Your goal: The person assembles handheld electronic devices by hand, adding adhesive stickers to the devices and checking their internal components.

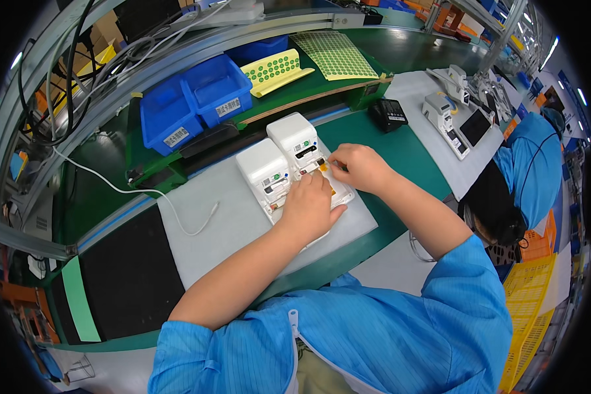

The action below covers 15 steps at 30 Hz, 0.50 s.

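Blue bins (210, 88) are standing beyond, white cable (215, 208) trailing left | bench edge (335, 262) curving nearside, grey mat (243, 243) stretching left | white devices (287, 134) sitting on it, left hand (308, 205) half-curling over, right hand (362, 169) bunching fingertips; holds unclear

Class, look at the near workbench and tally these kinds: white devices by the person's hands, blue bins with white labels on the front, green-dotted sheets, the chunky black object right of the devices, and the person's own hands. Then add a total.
White devices: 2
Labelled blue bins: 2
Green-dotted sheets: 2
Black object: 1
Person's own hands: 2
Total: 9
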Available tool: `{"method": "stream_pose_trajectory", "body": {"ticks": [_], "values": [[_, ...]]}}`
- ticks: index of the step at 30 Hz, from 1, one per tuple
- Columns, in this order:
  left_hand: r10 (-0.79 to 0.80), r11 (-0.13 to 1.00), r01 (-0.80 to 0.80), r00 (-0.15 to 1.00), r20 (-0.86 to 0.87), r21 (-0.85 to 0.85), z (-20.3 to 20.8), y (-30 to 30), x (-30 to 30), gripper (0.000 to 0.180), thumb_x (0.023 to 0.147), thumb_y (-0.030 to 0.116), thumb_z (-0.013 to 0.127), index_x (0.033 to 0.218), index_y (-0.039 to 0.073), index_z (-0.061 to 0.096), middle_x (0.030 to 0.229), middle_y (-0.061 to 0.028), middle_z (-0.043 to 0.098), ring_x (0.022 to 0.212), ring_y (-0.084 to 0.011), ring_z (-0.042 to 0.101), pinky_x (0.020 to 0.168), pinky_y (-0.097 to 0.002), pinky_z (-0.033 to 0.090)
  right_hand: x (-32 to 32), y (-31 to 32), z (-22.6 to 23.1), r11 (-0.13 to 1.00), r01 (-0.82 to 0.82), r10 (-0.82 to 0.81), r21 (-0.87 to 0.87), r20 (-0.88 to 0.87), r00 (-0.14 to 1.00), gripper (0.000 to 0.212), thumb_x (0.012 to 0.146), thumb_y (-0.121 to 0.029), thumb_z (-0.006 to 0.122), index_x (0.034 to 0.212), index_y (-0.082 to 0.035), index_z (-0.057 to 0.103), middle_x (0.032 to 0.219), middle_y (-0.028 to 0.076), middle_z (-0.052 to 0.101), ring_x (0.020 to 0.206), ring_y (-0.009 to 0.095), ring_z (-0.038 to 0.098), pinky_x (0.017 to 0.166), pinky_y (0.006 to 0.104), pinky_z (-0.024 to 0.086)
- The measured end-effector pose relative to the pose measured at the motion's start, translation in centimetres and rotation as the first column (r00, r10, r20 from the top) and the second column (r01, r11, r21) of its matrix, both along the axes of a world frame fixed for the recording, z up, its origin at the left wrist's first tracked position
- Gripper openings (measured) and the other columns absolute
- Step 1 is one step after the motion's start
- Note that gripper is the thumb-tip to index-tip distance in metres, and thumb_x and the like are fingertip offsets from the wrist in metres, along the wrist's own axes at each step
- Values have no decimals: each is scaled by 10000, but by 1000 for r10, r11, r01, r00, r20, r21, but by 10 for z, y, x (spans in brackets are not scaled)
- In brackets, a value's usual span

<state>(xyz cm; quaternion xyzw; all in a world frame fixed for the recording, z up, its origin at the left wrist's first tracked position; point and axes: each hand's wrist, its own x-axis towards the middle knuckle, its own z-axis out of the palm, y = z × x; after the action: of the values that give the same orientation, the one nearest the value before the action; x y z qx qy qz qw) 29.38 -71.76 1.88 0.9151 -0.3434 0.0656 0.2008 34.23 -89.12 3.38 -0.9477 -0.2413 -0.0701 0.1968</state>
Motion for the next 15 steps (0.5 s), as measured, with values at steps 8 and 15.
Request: {"method": "stream_pose_trajectory", "body": {"ticks": [8,15], "values": [[9,996,-7,1000,20,-84,-8,0,1,534,738,339,652,1038,-91,547,1044,-213,526,927,-336,494,833,-398,420,4,13,0,977,-86,90,-197,11,996,170,744,-162,641,845,-25,634,800,100,587,763,273,596,660,357,499],[26,987,-10,995,99,-159,-12,0,0,514,734,319,658,1022,-94,557,1025,-222,536,893,-338,509,808,-393,433,6,20,11,903,-130,165,-409,52,985,94,715,-79,597,768,-9,631,851,135,618,824,281,631,680,358,533]]}}
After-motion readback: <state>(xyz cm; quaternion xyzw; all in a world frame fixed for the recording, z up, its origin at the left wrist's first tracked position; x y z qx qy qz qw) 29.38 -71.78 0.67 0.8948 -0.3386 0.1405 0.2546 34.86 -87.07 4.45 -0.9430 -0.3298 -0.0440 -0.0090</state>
